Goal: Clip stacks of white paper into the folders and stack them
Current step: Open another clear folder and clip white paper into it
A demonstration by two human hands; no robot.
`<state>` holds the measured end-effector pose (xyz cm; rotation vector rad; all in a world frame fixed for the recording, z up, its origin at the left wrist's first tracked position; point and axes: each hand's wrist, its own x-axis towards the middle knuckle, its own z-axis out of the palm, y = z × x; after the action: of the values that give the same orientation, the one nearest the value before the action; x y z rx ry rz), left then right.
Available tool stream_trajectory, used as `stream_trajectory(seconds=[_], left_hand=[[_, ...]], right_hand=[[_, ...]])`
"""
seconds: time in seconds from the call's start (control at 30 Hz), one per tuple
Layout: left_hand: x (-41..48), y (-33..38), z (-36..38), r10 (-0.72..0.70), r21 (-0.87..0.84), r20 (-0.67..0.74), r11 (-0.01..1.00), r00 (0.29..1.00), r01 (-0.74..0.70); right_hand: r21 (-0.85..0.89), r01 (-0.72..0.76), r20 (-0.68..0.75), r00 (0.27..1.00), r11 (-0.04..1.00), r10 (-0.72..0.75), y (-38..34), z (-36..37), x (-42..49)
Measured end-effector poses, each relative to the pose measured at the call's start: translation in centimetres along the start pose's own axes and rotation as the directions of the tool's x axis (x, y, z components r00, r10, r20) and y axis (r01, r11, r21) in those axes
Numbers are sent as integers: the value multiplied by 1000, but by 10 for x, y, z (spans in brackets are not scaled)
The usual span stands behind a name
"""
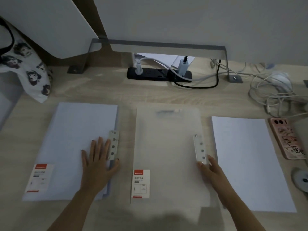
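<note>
right hand (210, 165): nearest the desk's front edge with the left; fingers loosely extended, nothing gripped, fingertips (200, 163) set against the near end of the metal clip (199, 149) of the middle folder.
left hand (98, 160): laid flat, fingers spread, palm down on the left folder, pressed just beside its metal clip bar (113, 145); nothing grasped.
middle folder (166, 155): translucent, closed, laid at the centre front of the desk; red-and-white label (141, 183) at its near-left corner. Contents cannot be told.
left folder (73, 147): toward the desk's left front, white sheets seen under the cover, label (40, 178) at its near-left corner.
paper stack (248, 162): loose white sheets, right of the middle folder, apart from it, unclipped.
phone (286, 138): pink case, face down, just beside the stack's right edge.
power strip (159, 74): black, at the desk's back edge, plugs inserted.
cables (273, 90): tangled at the back-right corner.
printed bag (28, 67): at the back-left corner.
desk (103, 90): light wood grain.
</note>
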<state>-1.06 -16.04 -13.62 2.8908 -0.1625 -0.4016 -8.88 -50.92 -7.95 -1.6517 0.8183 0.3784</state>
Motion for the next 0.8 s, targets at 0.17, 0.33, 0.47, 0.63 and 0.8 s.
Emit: stream_trajectory(seconds=[0.17,0.33,0.47,0.63,0.8], left_hand=[[0,1,-11,-26,-105,-13,994,1000,24],[-15,74,-19,28,-472,24,881,999,-13],[-15,110,-16,-28,-600,115,795,993,92],[-13,112,-30,-21,-657,224,735,974,167],[-5,114,-67,21,-733,352,628,936,261]], right_hand=[[-76,69,-125,989,995,-78,0,22,6],[-416,72,-226,957,907,-180,-2,34,7],[-435,47,-214,965,899,-154,-6,41,4],[-155,63,-189,978,986,-92,-36,29,-23],[233,275,-137,959,933,-249,-88,23,-79]])
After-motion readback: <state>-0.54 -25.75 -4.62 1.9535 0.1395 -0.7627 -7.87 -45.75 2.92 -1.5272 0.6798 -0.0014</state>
